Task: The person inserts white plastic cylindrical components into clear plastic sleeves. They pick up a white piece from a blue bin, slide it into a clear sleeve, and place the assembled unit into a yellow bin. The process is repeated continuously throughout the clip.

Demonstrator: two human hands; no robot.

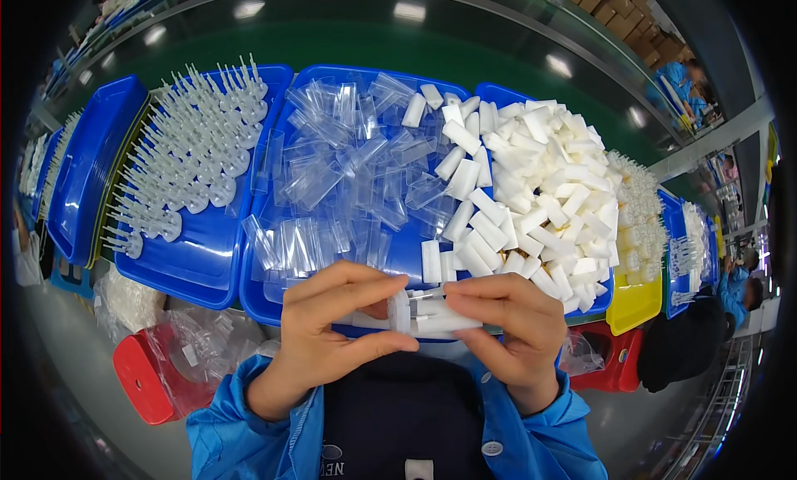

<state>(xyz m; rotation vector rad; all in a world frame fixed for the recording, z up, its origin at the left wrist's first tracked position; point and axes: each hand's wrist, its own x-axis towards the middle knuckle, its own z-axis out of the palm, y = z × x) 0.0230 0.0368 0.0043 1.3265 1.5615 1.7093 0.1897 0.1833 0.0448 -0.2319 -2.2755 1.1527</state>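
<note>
Fingers (355,297) of the left hand (320,335) grip the round, translucent base of a held part (402,312); the right hand (523,330) pinches the opposite end, its thumb and forefinger closed about a white block (448,323) that extends from the base beside thin rods. Both hands position the held part horizontally, in front of the near edge of the middle tray.

Surroundings, in descending order of size:

Green surface (349,41): spans the far side, beyond the trays.

Middle tray (262,309): blue; contains a loose pile of clear plastic pieces (332,168), with white blocks along its right side.

Left tray (199,268): blue, set at an angle; stemmed parts (187,160) stand in rows, stems upward, leaving the near portion bare.

Right tray (496,91): blue, largely covered by a heap of white blocks (552,193).

Tray stack (81,214): blue, located outboard of the left tray.

Yellow tray (638,315): located right of the heap, with pale yellowish parts (638,218) at its far end.

Red stools (137,384): one at lower left, one at lower right, below the trays.
</note>
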